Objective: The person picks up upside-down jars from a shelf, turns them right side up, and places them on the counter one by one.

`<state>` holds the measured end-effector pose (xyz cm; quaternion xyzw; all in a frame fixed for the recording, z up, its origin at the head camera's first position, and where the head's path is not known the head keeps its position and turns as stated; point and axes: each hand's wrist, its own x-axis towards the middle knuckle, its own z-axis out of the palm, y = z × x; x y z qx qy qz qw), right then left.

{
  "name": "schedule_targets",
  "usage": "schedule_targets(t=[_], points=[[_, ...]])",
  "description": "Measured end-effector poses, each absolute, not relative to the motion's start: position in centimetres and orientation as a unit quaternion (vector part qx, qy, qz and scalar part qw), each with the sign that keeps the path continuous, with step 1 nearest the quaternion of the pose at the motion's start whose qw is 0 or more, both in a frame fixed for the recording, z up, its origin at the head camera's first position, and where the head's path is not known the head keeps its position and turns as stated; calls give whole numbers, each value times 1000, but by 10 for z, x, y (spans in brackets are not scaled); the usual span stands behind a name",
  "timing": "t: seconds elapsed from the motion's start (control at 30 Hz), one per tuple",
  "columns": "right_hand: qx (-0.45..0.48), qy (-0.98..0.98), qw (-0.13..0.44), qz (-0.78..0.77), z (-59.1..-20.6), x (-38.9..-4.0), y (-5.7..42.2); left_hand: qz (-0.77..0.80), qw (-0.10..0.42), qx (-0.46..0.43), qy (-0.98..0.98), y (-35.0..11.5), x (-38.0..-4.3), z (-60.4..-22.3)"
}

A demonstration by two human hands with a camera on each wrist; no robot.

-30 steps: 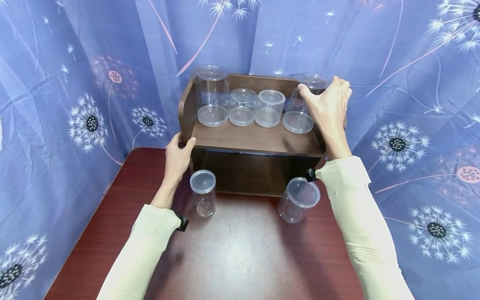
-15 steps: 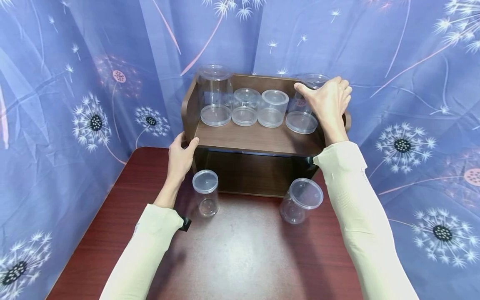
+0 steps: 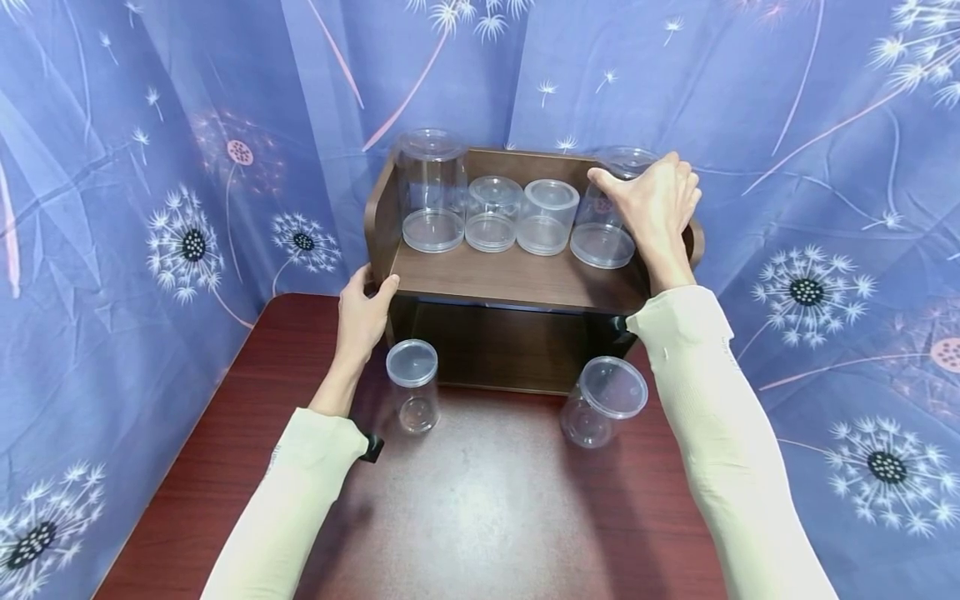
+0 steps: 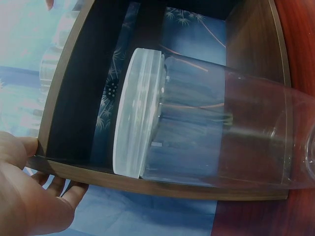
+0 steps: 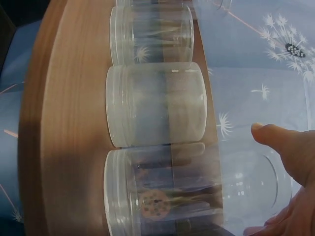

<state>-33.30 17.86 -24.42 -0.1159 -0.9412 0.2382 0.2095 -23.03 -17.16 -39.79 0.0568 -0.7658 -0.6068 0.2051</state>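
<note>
My left hand (image 3: 362,315) grips the left side of a dark brown two-tier shelf (image 3: 517,279), thumb at the edge of the upper board and fingers round the outside. My right hand (image 3: 658,208) is round the upper end of a tall clear jar (image 3: 602,237) at the right end of the upper tier. That jar stands upside down, lid (image 5: 117,196) on the board. In the right wrist view the thumb lies along the jar's raised end, and the fingertips are partly hidden. Another tall jar (image 3: 432,196) and two short jars (image 3: 492,212) stand beside it.
On the red-brown table (image 3: 225,467), a slim lidded jar (image 3: 414,392) stands before the shelf's left side. A wider lidded jar (image 3: 603,404) stands at the right, under my right forearm. A blue dandelion-print curtain (image 3: 825,208) hangs close behind and on both sides.
My right wrist has moved up and forward, and the thumb has shifted slightly left over the tall jar. The left hand keeps its hold on the shelf; the jars have not moved.
</note>
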Motion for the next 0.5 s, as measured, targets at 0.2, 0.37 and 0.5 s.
schedule_targets(t=[0.2, 0.37, 0.5], points=[[-113, -926, 239, 269, -243, -325, 177, -611, 208, 54, -762, -171, -230, -399], [-112, -912, 237, 315, -236, -313, 178, -610, 211, 53, -762, -172, -231, -400], [-108, -904, 232, 342, -231, -302, 182, -610, 213, 48, -762, -172, -230, -399]])
